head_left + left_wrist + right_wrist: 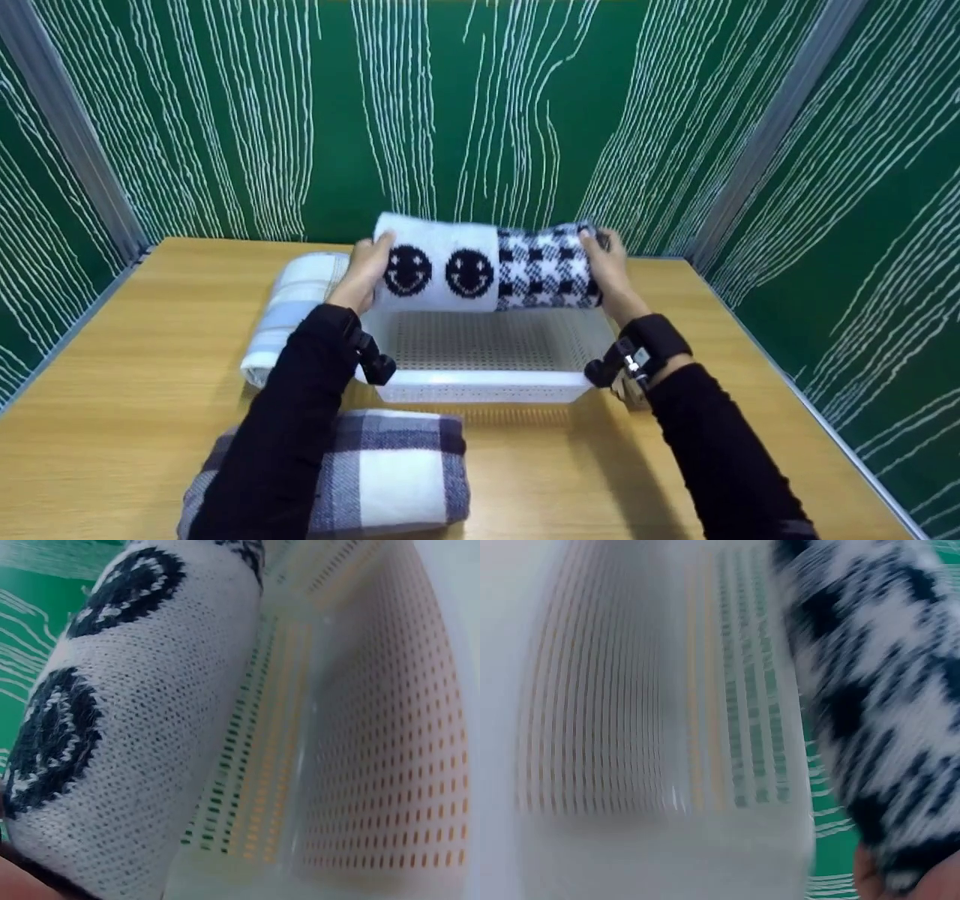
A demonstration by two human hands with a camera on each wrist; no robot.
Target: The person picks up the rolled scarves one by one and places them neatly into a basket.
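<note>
Both hands hold up a folded knit scarf (442,262), white with black smiley faces at its left and black-and-white houndstooth at its right. My left hand (366,270) grips the smiley end, thumb on the front. At the houndstooth end my right hand (611,274) pinches the edge with its thumb in front. Below and behind the scarf sits a white perforated plastic basket (487,379), its inside bare in the wrist views. The left wrist view shows the white knit (165,690) over the basket's far side; the right wrist view shows the houndstooth part (892,705), blurred.
A rolled white and light-blue towel (289,322) lies left of the basket. Nearer, a folded grey-and-white checked blanket (405,480) rests on the wooden table (97,405), partly under the left forearm. Green walls (337,112) with white lines enclose the back and sides.
</note>
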